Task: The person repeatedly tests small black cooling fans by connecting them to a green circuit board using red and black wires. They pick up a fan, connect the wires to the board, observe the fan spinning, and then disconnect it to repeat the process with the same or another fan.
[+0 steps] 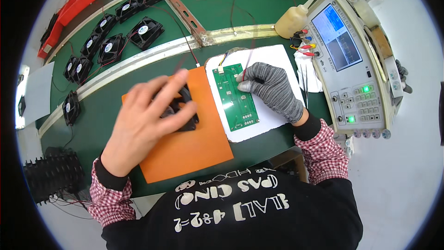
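My bare left hand point(150, 118), slightly blurred, is over a black cooling fan point(188, 121) on the orange mat point(189, 162). Its fingers are spread and hide much of the fan; whether they touch it is hard to tell. In a grey knit glove, my right hand point(270, 85) pinches a thin red wire point(243, 75) at the upper right edge of a green circuit board point(236, 99). The wire's end is hidden by the fingertips. That board lies on a white sheet point(273, 115), with a white connector point(220, 69) and coloured leads at its top left corner.
Several black fans point(111, 48) with trailing wires are spread over the far left. A metal rail point(182, 14) crosses the back. To the right stand a bench instrument point(351, 65) with a lit screen, a squeeze bottle point(292, 21) and tweezers point(305, 83). A red bin point(76, 7) is far left.
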Demonstrator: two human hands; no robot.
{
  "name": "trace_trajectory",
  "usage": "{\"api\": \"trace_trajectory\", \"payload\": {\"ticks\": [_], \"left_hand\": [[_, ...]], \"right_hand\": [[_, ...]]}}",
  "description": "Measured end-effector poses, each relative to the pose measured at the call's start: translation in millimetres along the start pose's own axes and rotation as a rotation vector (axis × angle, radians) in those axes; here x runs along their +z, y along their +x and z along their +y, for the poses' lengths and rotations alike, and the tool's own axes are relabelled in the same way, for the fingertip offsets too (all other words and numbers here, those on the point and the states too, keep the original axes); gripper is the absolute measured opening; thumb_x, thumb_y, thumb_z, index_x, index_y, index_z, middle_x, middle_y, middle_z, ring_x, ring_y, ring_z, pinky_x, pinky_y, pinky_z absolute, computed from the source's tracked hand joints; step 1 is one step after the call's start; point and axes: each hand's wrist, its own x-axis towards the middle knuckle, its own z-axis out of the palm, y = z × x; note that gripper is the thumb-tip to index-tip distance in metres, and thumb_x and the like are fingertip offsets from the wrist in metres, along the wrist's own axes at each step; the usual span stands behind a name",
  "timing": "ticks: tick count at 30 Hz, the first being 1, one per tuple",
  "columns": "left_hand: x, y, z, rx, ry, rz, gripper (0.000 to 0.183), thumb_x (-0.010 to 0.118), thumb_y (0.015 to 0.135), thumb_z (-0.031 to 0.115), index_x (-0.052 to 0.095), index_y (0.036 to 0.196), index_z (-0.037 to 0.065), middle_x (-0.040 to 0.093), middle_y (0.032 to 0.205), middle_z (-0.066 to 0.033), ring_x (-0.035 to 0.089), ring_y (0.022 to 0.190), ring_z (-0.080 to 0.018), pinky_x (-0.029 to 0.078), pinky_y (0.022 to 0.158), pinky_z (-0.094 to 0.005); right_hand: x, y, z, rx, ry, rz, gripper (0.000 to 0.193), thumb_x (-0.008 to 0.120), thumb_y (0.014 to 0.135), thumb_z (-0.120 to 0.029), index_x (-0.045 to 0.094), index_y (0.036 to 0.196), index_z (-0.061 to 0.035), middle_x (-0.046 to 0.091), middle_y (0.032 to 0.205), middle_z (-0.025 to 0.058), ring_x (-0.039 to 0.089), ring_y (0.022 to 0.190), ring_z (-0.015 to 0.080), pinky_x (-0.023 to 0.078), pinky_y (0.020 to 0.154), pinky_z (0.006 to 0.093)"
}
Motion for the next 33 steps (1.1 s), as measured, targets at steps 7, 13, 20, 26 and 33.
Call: {"api": "trace_trajectory", "payload": {"ticks": [7, 13, 20, 26, 33], "left_hand": [[35, -9, -13, -0.333, -0.28, 0.109, 0.061, 0.069, 0.075, 0.012, 0.049, 0.133, 0.005, 0.044, 0.143, -0.0195, 0.049, 0.124, -0.0375, 0.04, 0.103, -0.0453], [39, -8, 5, -0.302, -0.391, -0.011, 0.098, 0.088, 0.056, 0.031, 0.043, 0.137, 0.0, 0.05, 0.132, -0.0181, 0.045, 0.121, -0.038, 0.034, 0.104, -0.0478], [-25, -22, 33, 0.015, -0.116, 0.411, 0.07, 0.083, 0.069, 0.042, 0.055, 0.12, 0.003, 0.06, 0.118, -0.0143, 0.058, 0.104, -0.0287, 0.045, 0.086, -0.0431], [-33, -35, 22, -0.12, -2.162, -0.061, 0.065, 0.061, 0.087, 0.051, 0.054, 0.122, -0.004, 0.062, 0.113, -0.0268, 0.063, 0.097, -0.036, 0.05, 0.084, -0.0436], [-58, -29, 27, -0.391, -1.568, -0.006, 0.053, 0.053, 0.095, 0.041, 0.058, 0.113, -0.008, 0.063, 0.1, -0.0257, 0.064, 0.095, -0.0392, 0.052, 0.082, -0.0461]], "right_hand": [[7, 1, 12, -0.106, -0.012, -0.005, 0.014, 0.078, 0.072, -0.002, 0.068, 0.082, -0.0019, 0.059, 0.084, 0.0074, 0.062, 0.084, 0.021, 0.051, 0.077, 0.0326], [-2, 9, 8, -0.135, -0.176, -0.132, 0.015, 0.078, 0.071, -0.006, 0.069, 0.083, -0.0016, 0.06, 0.084, 0.007, 0.06, 0.088, 0.0238, 0.05, 0.08, 0.0346], [3, 5, 15, 0.006, -0.027, -0.101, 0.012, 0.078, 0.074, -0.007, 0.069, 0.082, -0.0035, 0.06, 0.085, 0.0083, 0.06, 0.088, 0.0231, 0.05, 0.081, 0.0343], [2, 5, 20, -0.185, -0.068, -0.075, 0.013, 0.076, 0.073, -0.006, 0.069, 0.083, -0.004, 0.06, 0.085, 0.0077, 0.059, 0.088, 0.0251, 0.05, 0.082, 0.0355], [4, 7, 17, -0.287, -0.221, -0.072, 0.013, 0.075, 0.071, -0.008, 0.069, 0.082, -0.0051, 0.06, 0.085, 0.0077, 0.059, 0.089, 0.0269, 0.049, 0.081, 0.0365]]}}
